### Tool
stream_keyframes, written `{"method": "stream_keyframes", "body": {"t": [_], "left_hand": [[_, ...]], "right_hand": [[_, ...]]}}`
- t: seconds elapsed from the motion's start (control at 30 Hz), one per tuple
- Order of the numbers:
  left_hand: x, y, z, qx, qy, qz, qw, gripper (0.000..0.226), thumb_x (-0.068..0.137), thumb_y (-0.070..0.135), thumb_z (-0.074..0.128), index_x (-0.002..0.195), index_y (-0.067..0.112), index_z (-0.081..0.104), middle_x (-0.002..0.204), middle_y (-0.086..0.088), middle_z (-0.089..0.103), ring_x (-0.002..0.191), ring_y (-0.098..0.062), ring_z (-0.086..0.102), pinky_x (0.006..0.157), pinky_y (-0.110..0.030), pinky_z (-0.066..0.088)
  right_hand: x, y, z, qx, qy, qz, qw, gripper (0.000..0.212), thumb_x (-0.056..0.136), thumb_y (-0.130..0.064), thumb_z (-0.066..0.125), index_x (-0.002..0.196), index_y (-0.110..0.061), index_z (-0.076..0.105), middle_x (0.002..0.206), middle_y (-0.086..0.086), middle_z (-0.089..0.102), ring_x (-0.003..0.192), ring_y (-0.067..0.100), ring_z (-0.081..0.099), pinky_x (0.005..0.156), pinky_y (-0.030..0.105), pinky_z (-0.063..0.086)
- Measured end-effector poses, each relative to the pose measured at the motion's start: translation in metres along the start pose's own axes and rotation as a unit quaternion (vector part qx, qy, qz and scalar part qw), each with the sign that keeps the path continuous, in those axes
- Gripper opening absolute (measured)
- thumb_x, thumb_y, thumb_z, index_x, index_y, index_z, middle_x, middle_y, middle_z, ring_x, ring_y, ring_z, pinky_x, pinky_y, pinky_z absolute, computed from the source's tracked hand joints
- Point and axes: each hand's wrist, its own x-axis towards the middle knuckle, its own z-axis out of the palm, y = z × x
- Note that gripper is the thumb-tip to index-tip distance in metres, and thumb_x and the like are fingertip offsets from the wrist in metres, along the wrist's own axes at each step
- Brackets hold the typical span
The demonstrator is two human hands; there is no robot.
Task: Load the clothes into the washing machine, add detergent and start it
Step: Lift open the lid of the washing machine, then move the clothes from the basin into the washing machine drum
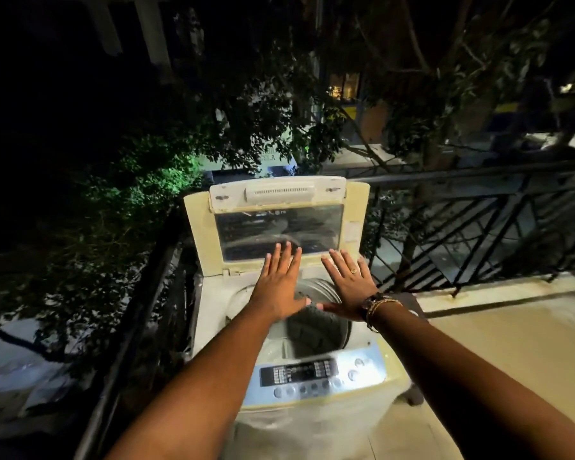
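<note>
Your left hand point(277, 287) and right hand point(349, 287) hover palm-down over the open drum point(322, 293) of the top-load washing machine point(299, 423), fingers spread, each grip pinching nothing. Its lid point(276, 224) stands raised behind them. Dark clothes point(316, 330) lie inside the drum. The control panel point(316, 376) sits nearest you, beside the balcony railing point(478, 224).
</note>
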Motion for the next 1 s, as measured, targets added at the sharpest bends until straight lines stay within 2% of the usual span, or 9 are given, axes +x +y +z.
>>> {"method": "stream_keyframes", "body": {"t": [0.07, 0.13, 0.3, 0.4, 0.5, 0.7, 0.83, 0.93, 1.0], "left_hand": [[-0.004, 0.016, 0.015, -0.001, -0.022, 0.016, 1.0, 0.114, 0.083, 0.062, 0.064, 0.16, 0.02, -0.01, 0.167, -0.01, -0.019, 0.153, -0.029, -0.022, 0.126, -0.046, -0.007], [-0.009, 0.027, 0.027, -0.002, -0.035, 0.019, 0.999, 0.112, 0.085, 0.061, 0.063, 0.16, 0.02, -0.009, 0.167, -0.009, -0.019, 0.153, -0.029, -0.021, 0.126, -0.046, -0.008], [0.001, 0.121, 0.075, -0.006, -0.064, 0.077, 0.995, 0.109, 0.084, 0.064, 0.061, 0.161, 0.02, -0.003, 0.167, -0.013, -0.016, 0.154, -0.034, -0.019, 0.125, -0.049, -0.007], [-0.002, 0.193, 0.104, -0.004, -0.08, 0.129, 0.988, 0.109, 0.084, 0.062, 0.063, 0.161, 0.018, 0.0, 0.167, -0.015, -0.013, 0.154, -0.036, -0.017, 0.124, -0.048, -0.007], [-0.003, 0.265, 0.14, 0.007, -0.103, 0.172, 0.98, 0.108, 0.085, 0.061, 0.061, 0.161, 0.017, -0.002, 0.167, -0.014, -0.013, 0.154, -0.035, -0.017, 0.125, -0.048, -0.008], [-0.019, 0.402, 0.233, 0.044, -0.18, 0.244, 0.952, 0.108, 0.084, 0.065, 0.059, 0.161, 0.014, 0.003, 0.168, -0.016, -0.007, 0.154, -0.036, -0.013, 0.125, -0.051, -0.004], [-0.037, 0.466, 0.295, 0.032, -0.214, 0.27, 0.938, 0.104, 0.086, 0.062, 0.058, 0.161, 0.014, 0.003, 0.168, -0.017, -0.005, 0.155, -0.036, -0.011, 0.125, -0.049, -0.005], [-0.051, 0.497, 0.35, 0.014, -0.253, 0.278, 0.926, 0.101, 0.088, 0.057, 0.06, 0.161, 0.016, 0.004, 0.168, -0.015, -0.005, 0.155, -0.036, -0.008, 0.126, -0.05, -0.001], [-0.062, 0.508, 0.391, 0.009, -0.277, 0.285, 0.918, 0.101, 0.087, 0.056, 0.063, 0.161, 0.017, 0.006, 0.168, -0.015, -0.004, 0.155, -0.036, -0.006, 0.126, -0.05, 0.0]], "right_hand": [[-0.025, 0.007, 0.014, 0.011, -0.004, 0.007, 1.0, 0.128, 0.059, -0.1, 0.011, 0.161, -0.024, -0.008, 0.169, 0.005, -0.012, 0.156, 0.03, -0.012, 0.123, 0.057, -0.001], [-0.046, 0.015, 0.027, 0.016, -0.008, 0.015, 1.0, 0.128, 0.058, -0.1, 0.003, 0.161, -0.024, -0.007, 0.169, 0.005, -0.01, 0.156, 0.03, -0.01, 0.123, 0.058, 0.002], [-0.141, 0.082, 0.061, 0.02, -0.04, 0.114, 0.992, 0.116, 0.077, -0.089, 0.035, 0.161, -0.022, -0.008, 0.169, 0.004, -0.012, 0.155, 0.028, -0.015, 0.124, 0.058, 0.001], [-0.2, 0.12, 0.082, 0.042, -0.056, 0.155, 0.985, 0.12, 0.071, -0.092, 0.032, 0.161, -0.024, -0.008, 0.169, 0.004, -0.011, 0.156, 0.029, -0.013, 0.124, 0.057, 0.002], [-0.258, 0.165, 0.102, 0.067, -0.059, 0.184, 0.979, 0.117, 0.077, -0.088, 0.042, 0.161, -0.024, -0.009, 0.17, 0.005, -0.009, 0.156, 0.03, -0.009, 0.124, 0.058, 0.004], [-0.37, 0.257, 0.162, 0.104, -0.108, 0.237, 0.96, 0.125, 0.063, -0.095, 0.018, 0.161, -0.021, -0.004, 0.17, 0.009, -0.001, 0.156, 0.034, -0.003, 0.122, 0.061, 0.005], [-0.44, 0.306, 0.219, 0.137, -0.149, 0.28, 0.938, 0.125, 0.064, -0.095, 0.022, 0.161, -0.021, -0.009, 0.169, 0.007, -0.01, 0.156, 0.033, -0.009, 0.123, 0.06, 0.001], [-0.486, 0.327, 0.273, 0.158, -0.18, 0.322, 0.916, 0.119, 0.074, -0.089, 0.035, 0.161, -0.02, -0.007, 0.17, 0.007, -0.007, 0.156, 0.032, -0.006, 0.124, 0.059, 0.006], [-0.514, 0.331, 0.312, 0.17, -0.199, 0.338, 0.904, 0.125, 0.066, -0.094, 0.027, 0.161, -0.02, -0.006, 0.17, 0.008, -0.004, 0.156, 0.032, -0.004, 0.124, 0.059, 0.008]]}}
